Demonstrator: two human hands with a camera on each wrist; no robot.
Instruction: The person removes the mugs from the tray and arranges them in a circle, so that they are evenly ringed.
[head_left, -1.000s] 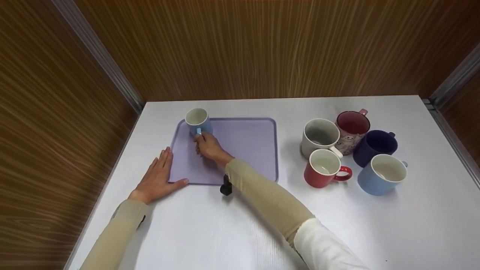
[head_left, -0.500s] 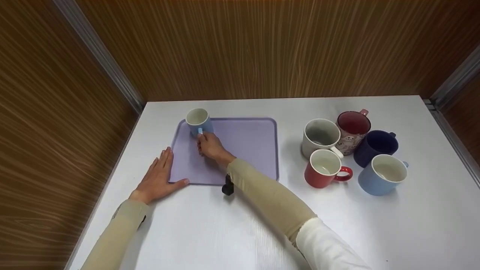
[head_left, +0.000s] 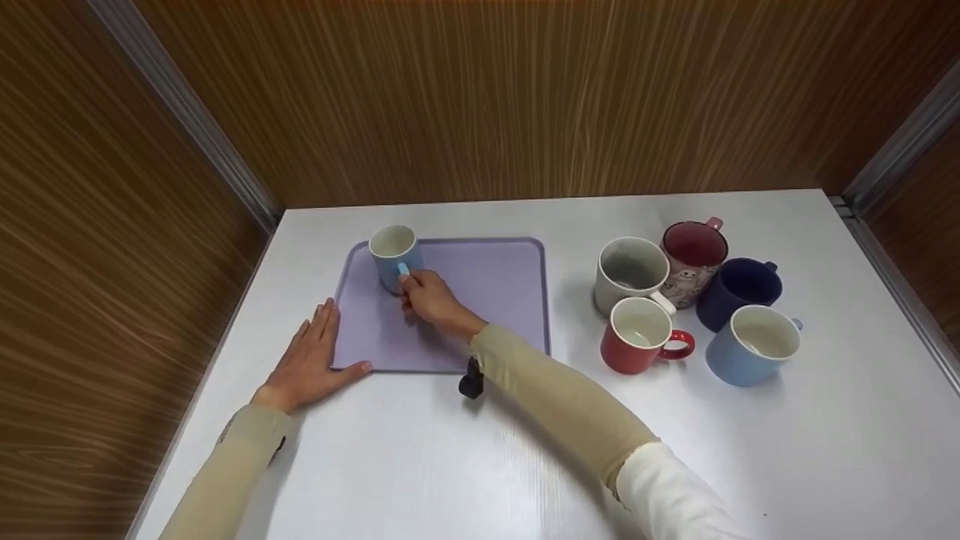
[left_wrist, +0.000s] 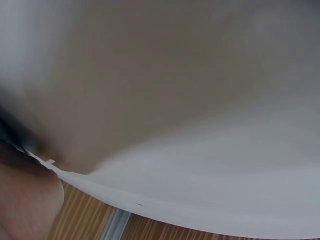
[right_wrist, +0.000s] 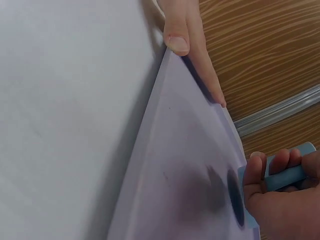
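My right hand (head_left: 439, 300) grips the handle of a light blue mug (head_left: 390, 266) with a pale inside, over the far left part of a lilac tray (head_left: 480, 300). In the right wrist view the mug's dark underside (right_wrist: 235, 197) shows close over the tray, with the fingers curled round the handle. At the tray's near left corner lies my left hand (head_left: 307, 367), fingers straight along the left side and thumb along the front edge. The left wrist view is mostly a blurred sleeve and white tabletop.
Right of the tray stand several mugs: a grey-white one (head_left: 611, 289), a red one (head_left: 622, 352), a patterned one with a dark red inside (head_left: 686, 281), a navy one (head_left: 716, 300) and another light blue one (head_left: 739, 360). Wood-grain panels (head_left: 480, 105) border the white table (head_left: 420, 450).
My right hand has drawn the light blue mug slightly toward me over the tray. My left hand keeps its place at the tray corner, and the whole head view has shifted slightly.
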